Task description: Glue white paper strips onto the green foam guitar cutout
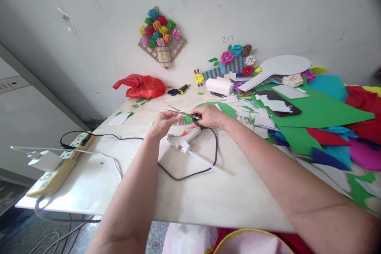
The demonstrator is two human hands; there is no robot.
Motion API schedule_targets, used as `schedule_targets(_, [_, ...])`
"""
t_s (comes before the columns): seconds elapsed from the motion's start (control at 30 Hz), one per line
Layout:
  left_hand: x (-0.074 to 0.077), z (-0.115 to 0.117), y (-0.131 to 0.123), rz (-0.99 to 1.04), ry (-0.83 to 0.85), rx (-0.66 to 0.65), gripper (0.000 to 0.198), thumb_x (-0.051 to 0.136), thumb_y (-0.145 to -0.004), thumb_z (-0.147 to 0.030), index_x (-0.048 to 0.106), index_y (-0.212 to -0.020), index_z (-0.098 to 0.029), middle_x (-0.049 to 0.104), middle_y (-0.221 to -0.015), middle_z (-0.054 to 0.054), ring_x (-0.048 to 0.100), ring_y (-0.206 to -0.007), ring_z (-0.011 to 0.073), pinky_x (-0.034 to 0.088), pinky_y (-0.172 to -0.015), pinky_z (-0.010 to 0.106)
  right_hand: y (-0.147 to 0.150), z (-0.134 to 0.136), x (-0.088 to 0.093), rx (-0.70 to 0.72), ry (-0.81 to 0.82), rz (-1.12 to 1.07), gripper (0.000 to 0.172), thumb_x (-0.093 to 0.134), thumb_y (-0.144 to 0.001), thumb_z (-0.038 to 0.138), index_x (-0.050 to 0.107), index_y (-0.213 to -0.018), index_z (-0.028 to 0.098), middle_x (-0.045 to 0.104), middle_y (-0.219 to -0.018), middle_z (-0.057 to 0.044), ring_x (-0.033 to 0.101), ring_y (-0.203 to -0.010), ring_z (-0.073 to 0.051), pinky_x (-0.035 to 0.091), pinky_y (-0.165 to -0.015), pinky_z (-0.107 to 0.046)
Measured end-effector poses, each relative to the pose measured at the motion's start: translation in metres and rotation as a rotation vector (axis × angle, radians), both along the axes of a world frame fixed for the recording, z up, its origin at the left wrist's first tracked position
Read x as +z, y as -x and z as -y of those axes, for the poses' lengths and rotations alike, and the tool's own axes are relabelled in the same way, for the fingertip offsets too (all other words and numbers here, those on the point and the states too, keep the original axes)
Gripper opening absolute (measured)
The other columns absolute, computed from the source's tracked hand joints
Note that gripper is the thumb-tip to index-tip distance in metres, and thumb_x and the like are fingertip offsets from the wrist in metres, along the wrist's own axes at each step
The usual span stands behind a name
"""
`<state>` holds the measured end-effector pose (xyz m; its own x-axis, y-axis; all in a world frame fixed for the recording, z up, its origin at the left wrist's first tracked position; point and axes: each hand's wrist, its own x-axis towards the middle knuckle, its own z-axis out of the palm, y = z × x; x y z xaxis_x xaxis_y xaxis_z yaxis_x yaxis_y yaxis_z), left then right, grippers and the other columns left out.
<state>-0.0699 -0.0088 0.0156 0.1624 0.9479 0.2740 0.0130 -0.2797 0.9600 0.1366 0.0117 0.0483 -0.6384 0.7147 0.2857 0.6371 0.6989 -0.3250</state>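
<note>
My right hand [210, 115] grips a pair of scissors [187, 113] by its dark handles, the blades apart and pointing left. In a pinch between thumb and fingers, my left hand [163, 124] holds a small white piece [180, 114], probably paper, close to the blades. Whether the blades touch it, I cannot tell. Just below both hands a white glue gun [180, 141] lies on the table, a glue stick [202, 159] poking out of its back and its black cord looping around it. Behind my right hand is a green oval sheet [229, 110], partly covered.
A yellow power strip [56, 166] with a white charger [46, 161] sits at the table's left edge. Further back are a red plastic bag [143, 86] and pliers [178, 89]. Paper scraps and green sheets [327, 107] pile up at right. A flower decoration [162, 35] hangs on the wall.
</note>
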Motion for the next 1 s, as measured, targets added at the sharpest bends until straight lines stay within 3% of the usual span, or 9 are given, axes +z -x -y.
schedule_targets(0.23, [-0.003,-0.001,0.007,0.022,0.011,0.032,0.021,0.075,-0.059,-0.031,0.068,-0.069,-0.015,0.065,-0.062,0.003,0.054,-0.058,0.0116,0.040,-0.064,0.027,0.002,-0.005,-0.005,-0.014,-0.054,-0.035,0.037,0.065,-0.065,0.051,0.068,-0.090,0.025,0.065,-0.072,-0.001,0.055,-0.065,-0.014,0.031,-0.056,-0.022])
schedule_targets(0.37, [-0.004,-0.003,0.013,0.003,-0.009,0.128,0.021,0.074,-0.061,-0.033,0.067,-0.070,-0.015,0.065,-0.062,0.002,0.054,-0.058,0.0118,0.039,-0.064,0.026,0.000,-0.006,-0.004,-0.005,-0.033,-0.099,0.038,0.068,-0.061,0.050,0.068,-0.087,0.023,0.064,-0.068,0.000,0.053,-0.062,-0.012,0.032,-0.055,-0.022])
schedule_targets(0.47, [-0.004,-0.004,0.016,0.013,-0.030,0.238,0.024,0.073,-0.060,-0.036,0.067,-0.069,-0.015,0.067,-0.066,0.004,0.056,-0.062,0.0133,0.039,-0.066,0.027,-0.005,-0.009,-0.004,0.043,0.112,-0.144,0.040,0.069,-0.059,0.052,0.067,-0.080,0.018,0.060,-0.061,0.001,0.050,-0.055,-0.010,0.033,-0.052,-0.021])
schedule_targets(0.6, [-0.005,-0.007,0.019,0.034,-0.043,0.392,0.024,0.076,-0.052,-0.033,0.066,-0.066,-0.017,0.063,-0.061,0.000,0.053,-0.057,0.0112,0.038,-0.060,0.025,-0.011,-0.013,-0.002,0.151,0.577,-0.146,0.047,0.067,-0.059,0.058,0.062,-0.073,0.014,0.055,-0.049,0.002,0.045,-0.040,-0.008,0.034,-0.042,-0.021])
schedule_targets(0.67, [-0.007,-0.010,0.020,0.022,-0.036,0.450,0.024,0.077,-0.050,-0.032,0.066,-0.065,-0.017,0.060,-0.056,-0.002,0.051,-0.054,0.0103,0.037,-0.055,0.024,-0.013,-0.012,0.000,0.191,0.714,-0.158,0.047,0.066,-0.060,0.058,0.059,-0.069,0.013,0.055,-0.048,0.001,0.044,-0.036,-0.007,0.033,-0.038,-0.020])
schedule_targets(0.87, [-0.013,-0.014,0.022,-0.031,-0.001,0.470,0.031,0.078,-0.048,-0.033,0.068,-0.070,-0.014,0.063,-0.061,0.002,0.053,-0.055,0.0107,0.038,-0.052,0.023,-0.014,-0.007,0.005,0.211,0.760,-0.257,0.046,0.066,-0.063,0.057,0.054,-0.066,0.013,0.059,-0.051,-0.001,0.047,-0.035,-0.006,0.028,-0.032,-0.017])
schedule_targets(1.0, [-0.017,-0.018,0.026,-0.106,-0.064,0.495,0.037,0.078,-0.048,-0.032,0.070,-0.079,-0.014,0.061,-0.059,0.000,0.052,-0.054,0.0101,0.038,-0.053,0.023,-0.011,-0.006,0.006,0.180,0.739,-0.332,0.045,0.068,-0.062,0.056,0.053,-0.068,0.014,0.058,-0.050,0.001,0.048,-0.035,-0.006,0.030,-0.032,-0.017])
